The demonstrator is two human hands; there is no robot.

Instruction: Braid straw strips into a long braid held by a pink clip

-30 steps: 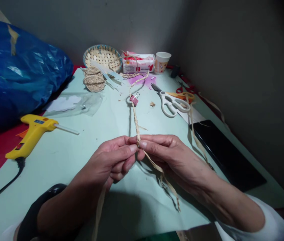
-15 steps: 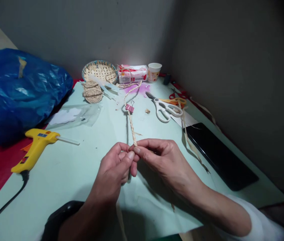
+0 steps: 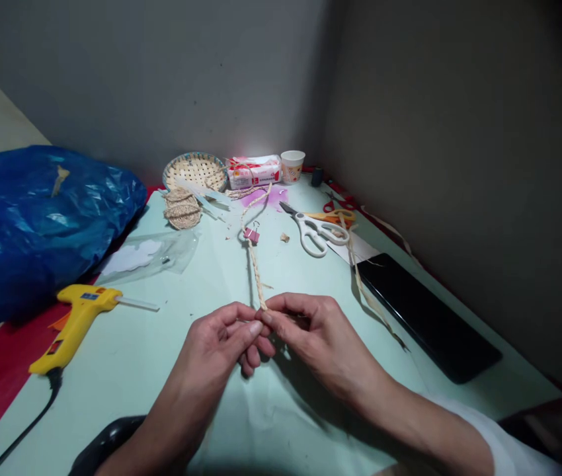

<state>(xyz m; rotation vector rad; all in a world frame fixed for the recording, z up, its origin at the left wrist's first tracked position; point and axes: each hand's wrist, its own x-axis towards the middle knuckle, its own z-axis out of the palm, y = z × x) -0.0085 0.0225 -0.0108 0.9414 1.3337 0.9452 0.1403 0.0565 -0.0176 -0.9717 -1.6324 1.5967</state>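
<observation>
A pale braided cord (image 3: 256, 274), which looks like straw or raffia, runs from my fingers away across the table. A pink binder clip (image 3: 252, 235) grips it farther off, and its thin tail curves on beyond the clip. My right hand (image 3: 318, 330) pinches the near end of the braid between thumb and forefinger. Close against it, my left hand (image 3: 224, 340) is closed at the same spot, thumb on forefinger, with its other fingers curled below. The loose strands under the fingers are mostly hidden.
To the left lie a yellow glue gun (image 3: 75, 324) and a blue plastic bag (image 3: 47, 231). White-handled scissors (image 3: 313, 231), a loose strip (image 3: 370, 301) and a black phone (image 3: 430, 317) lie right. Behind are a woven basket (image 3: 196, 168), woven coils (image 3: 182, 210), a tissue pack (image 3: 255, 173) and a paper cup (image 3: 292, 166).
The whole view has shifted, so things on the table appear lower. My hands stay together at the braid's near end, with the left fingers slightly rearranged.
</observation>
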